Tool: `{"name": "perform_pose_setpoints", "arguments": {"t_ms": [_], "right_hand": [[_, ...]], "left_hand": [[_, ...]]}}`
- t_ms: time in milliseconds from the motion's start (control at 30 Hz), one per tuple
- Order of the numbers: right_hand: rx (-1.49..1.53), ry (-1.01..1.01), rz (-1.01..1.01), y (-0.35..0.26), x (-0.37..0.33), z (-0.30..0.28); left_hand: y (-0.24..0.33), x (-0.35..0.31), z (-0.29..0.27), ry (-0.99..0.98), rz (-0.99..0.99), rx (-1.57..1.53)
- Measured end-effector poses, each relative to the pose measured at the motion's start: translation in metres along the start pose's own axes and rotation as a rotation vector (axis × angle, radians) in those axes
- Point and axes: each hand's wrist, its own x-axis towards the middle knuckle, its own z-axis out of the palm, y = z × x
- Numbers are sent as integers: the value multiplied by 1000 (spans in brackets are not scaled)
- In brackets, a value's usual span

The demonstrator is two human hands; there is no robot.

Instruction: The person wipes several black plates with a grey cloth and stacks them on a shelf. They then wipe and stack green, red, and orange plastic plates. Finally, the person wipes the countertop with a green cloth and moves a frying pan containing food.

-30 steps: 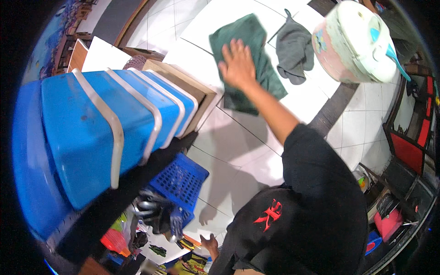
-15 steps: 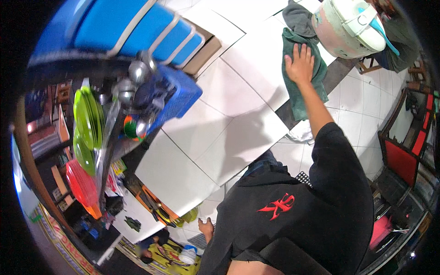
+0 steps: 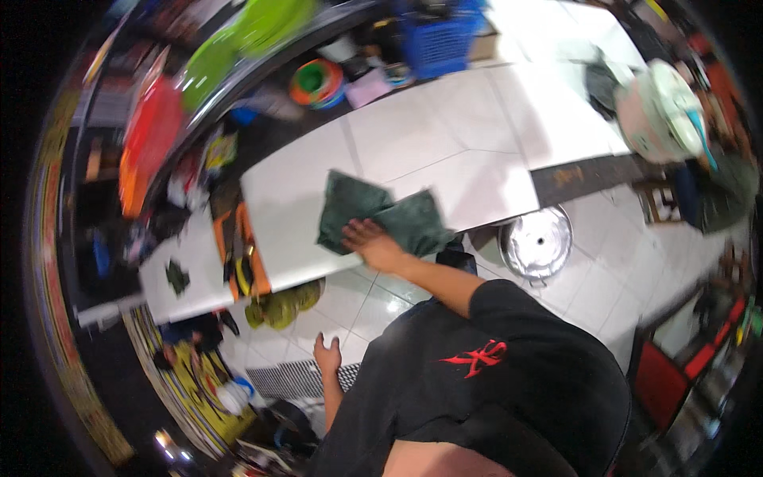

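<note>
A dark green cloth (image 3: 413, 222) lies folded and bunched on the white tiled counter (image 3: 294, 199), close to its near edge. My right hand (image 3: 375, 245) presses flat on the cloth, fingers stretched out. Away from the counter, over the floor, my left hand (image 3: 327, 354) hangs beside my body with thumb and fingers apart, touching nothing.
At the counter's left end sit an orange tray (image 3: 242, 250) with yellow-and-black tools and a small dark green item (image 3: 177, 277). A large lidded pot (image 3: 656, 111) and grey cloth (image 3: 602, 87) stand far right. On the floor is a round metal lid or basin (image 3: 536, 242).
My right hand has swept the green cloth leftward along the counter from beside the pot. The view has turned, and my left hand still hangs low with nothing in it.
</note>
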Motion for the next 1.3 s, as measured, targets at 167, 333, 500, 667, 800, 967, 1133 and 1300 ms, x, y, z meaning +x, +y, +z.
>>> {"name": "perform_pose_setpoints", "arguments": {"t_ms": [167,333,500,667,800,967,1133,1300], "right_hand": [[344,-56,476,-17,-13,-69],[400,254,671,14,4,-200],[-286,373,612,62,9,-212],[-611,146,605,77,-14,-76],[-433,-8,196,-15,48,-6],[123,-83,-672,-159,32,85],[559,-886,-677,-280,-80,94],[839,-1696,-349,-320,-119,72]], "left_hand": [[-78,-80,22,165,-129,-207],[-213,-227,93,36,-549,-357],[-311,-360,167,-248,-291,215],[-250,-440,215,-12,-937,-497],[-157,-406,215,150,-976,-755],[-24,-353,203,137,-925,-745],[72,-328,121,608,-850,-906],[152,-314,72,1052,-1079,-875]]}}
